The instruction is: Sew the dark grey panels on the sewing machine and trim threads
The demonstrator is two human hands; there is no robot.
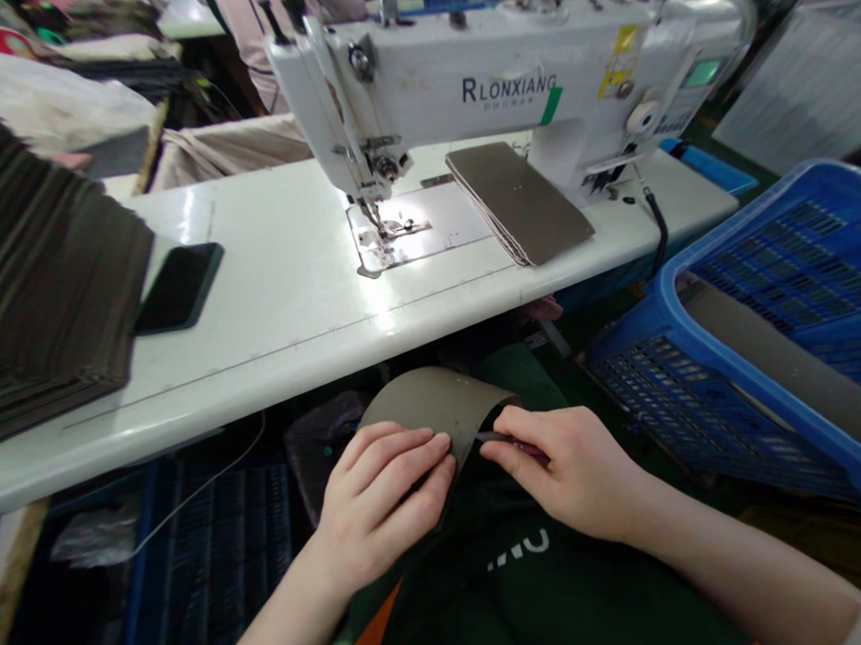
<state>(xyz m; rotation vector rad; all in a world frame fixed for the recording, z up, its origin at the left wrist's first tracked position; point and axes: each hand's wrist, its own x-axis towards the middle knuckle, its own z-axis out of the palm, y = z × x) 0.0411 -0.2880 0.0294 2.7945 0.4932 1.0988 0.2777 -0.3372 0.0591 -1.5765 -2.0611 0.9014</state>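
Over my lap, below the table edge, a grey-brown panel [434, 399] is bent into a curve. My left hand [387, 500] grips its near edge, with the fingers lying across the surface. A slim dark tool with a pointed tip [495, 438] is pinched between the thumb and fingers of my right hand [566, 459]. Its tip meets the panel's edge close to my left fingertips. Most of the tool is hidden in my right hand, so its exact kind cannot be made out.
A white sewing machine [420, 76] stands on the pale table [279, 301]. Matching panels [517, 200] lie right of the needle. A tall panel stack [50, 273] and a phone [179, 288] are at left. A blue basket [754, 394] with a panel inside stands at right.
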